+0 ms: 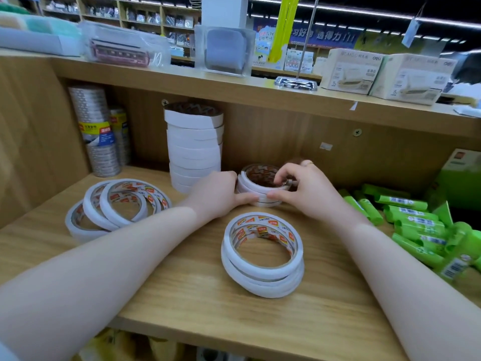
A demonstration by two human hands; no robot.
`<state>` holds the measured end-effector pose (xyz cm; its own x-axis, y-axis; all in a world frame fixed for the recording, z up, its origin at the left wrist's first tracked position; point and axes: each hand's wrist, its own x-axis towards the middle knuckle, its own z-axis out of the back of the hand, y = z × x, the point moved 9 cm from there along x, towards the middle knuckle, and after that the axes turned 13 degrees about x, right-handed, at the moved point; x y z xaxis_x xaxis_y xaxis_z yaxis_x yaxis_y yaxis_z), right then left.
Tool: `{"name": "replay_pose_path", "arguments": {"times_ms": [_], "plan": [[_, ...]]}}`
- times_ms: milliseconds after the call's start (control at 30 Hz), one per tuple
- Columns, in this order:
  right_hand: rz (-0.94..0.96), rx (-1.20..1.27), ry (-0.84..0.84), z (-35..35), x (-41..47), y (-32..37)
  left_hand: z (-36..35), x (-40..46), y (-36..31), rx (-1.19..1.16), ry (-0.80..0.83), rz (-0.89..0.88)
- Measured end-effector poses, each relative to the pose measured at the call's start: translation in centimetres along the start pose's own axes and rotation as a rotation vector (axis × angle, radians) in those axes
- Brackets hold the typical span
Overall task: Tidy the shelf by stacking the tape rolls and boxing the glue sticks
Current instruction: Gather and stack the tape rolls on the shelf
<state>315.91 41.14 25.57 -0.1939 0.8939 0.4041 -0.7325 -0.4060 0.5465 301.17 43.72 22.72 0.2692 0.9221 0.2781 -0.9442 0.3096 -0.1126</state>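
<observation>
Gripping a short stack of tape rolls [261, 188] at the shelf [182, 290] back: left hand [217, 195] and right hand [299, 190] clasp its sides; rolls flat, holes up.

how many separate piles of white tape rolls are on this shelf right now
4: tall stack at the back, short stack between both hands, front stack, toppled pile at left. Rolls within each may be hidden.
</observation>
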Motion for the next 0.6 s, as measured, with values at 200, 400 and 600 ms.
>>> {"name": "replay_pose_path", "arguments": {"times_ms": [200, 400, 600], "plan": [[-0.160, 0.105, -0.023, -0.4, 0.2, -1.9, -0.2, 0.1, -0.1, -0.004, 0.004, -0.008], [-0.192, 0.097, -0.029, -0.7, 0.3, -2.1, -0.3, 0.0, -0.6, 0.066, 0.013, -0.023], [0.093, 0.034, 0.079, 1.5, -1.2, 3.6, 0.2, -0.6, -0.6, 0.073, 0.091, -0.040]]}}
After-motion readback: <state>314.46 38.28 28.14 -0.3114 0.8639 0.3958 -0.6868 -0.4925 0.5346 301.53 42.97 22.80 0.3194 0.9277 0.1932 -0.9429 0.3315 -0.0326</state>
